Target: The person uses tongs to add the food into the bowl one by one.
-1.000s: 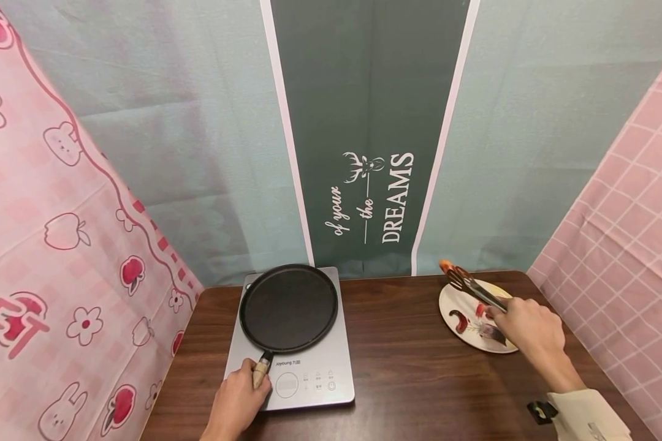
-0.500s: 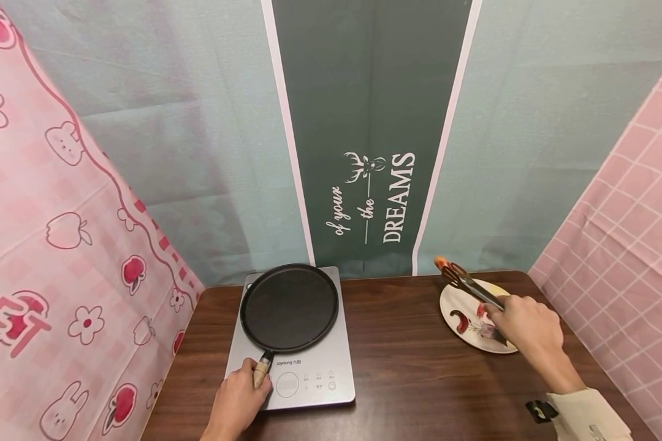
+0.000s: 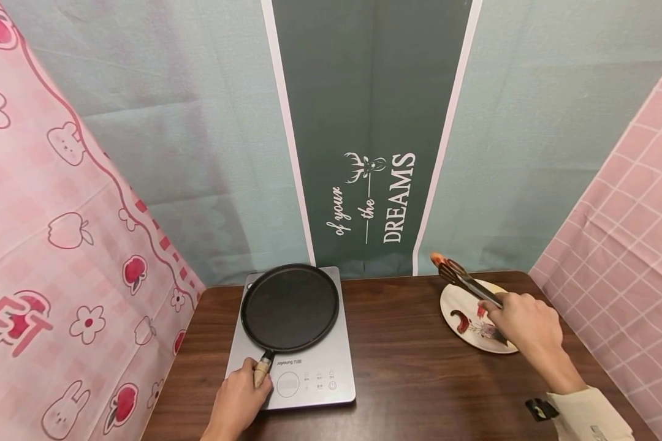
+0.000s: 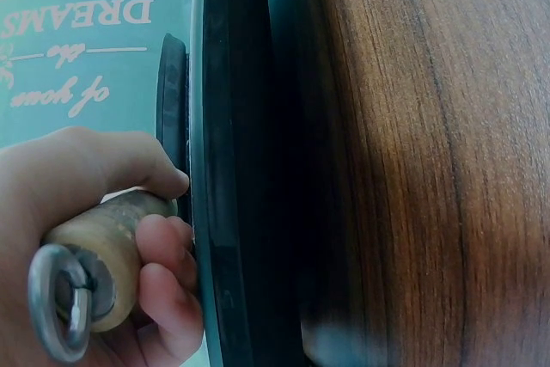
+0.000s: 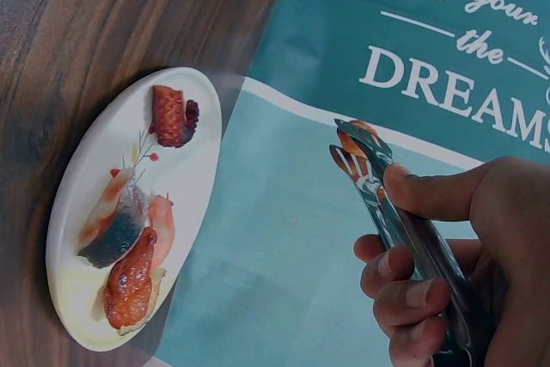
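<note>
My left hand (image 3: 236, 392) grips the wooden handle (image 3: 262, 372) of a flat black frying pan (image 3: 290, 307). The pan rests on a silver induction cooker (image 3: 342, 367). In the left wrist view, a metal ring (image 4: 56, 302) ends the handle. My right hand (image 3: 526, 321) holds metal tongs (image 3: 476, 286), raised above a white plate (image 3: 456, 297). Pinched in their tips is a small orange-red food piece (image 5: 361, 137), its kind unclear. On the plate, the right wrist view shows a red-brown octopus tentacle (image 5: 169, 116), a grey-skinned fish piece (image 5: 119, 225) and a glazed brown meat piece (image 5: 131, 285).
A dark wooden table (image 3: 397, 355) carries everything, with bare wood between cooker and plate. Behind stands a green-grey cloth (image 3: 364, 92) with lettering. Pink cloths hang at the left (image 3: 83, 263) and right (image 3: 629, 214).
My right hand has lifted the tongs slightly up and to the left, carrying the orange-red piece past the plate's far edge. The left hand and pan stay in place.
</note>
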`<action>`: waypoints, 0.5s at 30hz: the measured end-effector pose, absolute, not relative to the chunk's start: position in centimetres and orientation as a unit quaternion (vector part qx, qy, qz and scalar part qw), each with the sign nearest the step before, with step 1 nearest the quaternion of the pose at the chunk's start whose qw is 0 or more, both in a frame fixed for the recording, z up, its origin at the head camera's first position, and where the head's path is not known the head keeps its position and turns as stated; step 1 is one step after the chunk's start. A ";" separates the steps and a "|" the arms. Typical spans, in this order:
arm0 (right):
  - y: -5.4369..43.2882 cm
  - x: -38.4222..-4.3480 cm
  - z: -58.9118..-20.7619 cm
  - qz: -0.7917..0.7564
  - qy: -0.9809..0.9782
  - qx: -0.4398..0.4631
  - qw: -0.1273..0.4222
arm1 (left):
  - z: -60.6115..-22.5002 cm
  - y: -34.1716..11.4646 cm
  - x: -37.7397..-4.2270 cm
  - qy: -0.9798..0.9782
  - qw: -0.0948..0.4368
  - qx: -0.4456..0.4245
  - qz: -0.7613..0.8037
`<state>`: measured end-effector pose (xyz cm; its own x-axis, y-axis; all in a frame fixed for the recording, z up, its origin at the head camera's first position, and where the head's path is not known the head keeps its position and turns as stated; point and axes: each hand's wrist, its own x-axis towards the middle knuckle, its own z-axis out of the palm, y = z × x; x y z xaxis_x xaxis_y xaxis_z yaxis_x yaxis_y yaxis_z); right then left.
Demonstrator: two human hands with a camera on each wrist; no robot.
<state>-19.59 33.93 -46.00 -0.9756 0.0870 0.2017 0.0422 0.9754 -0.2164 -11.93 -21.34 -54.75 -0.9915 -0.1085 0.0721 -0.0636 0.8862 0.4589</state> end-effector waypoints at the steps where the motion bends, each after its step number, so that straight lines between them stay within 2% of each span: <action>1: 33.8 -19.6 -45.9 0.106 -0.988 -0.032 0.105 | -54.7 -21.3 -11.9 -0.970 0.049 0.044 -0.235; 15: 32.8 -19.3 -45.3 0.108 -0.987 -0.021 0.113 | -54.7 -21.3 -12.1 -0.970 0.033 0.054 -0.235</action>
<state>-19.35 32.76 -45.28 -0.9734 0.0664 0.2192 0.0174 0.9757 -0.2183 -12.06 -21.34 -54.70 -0.9920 -0.1200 0.0395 -0.0885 0.8834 0.4602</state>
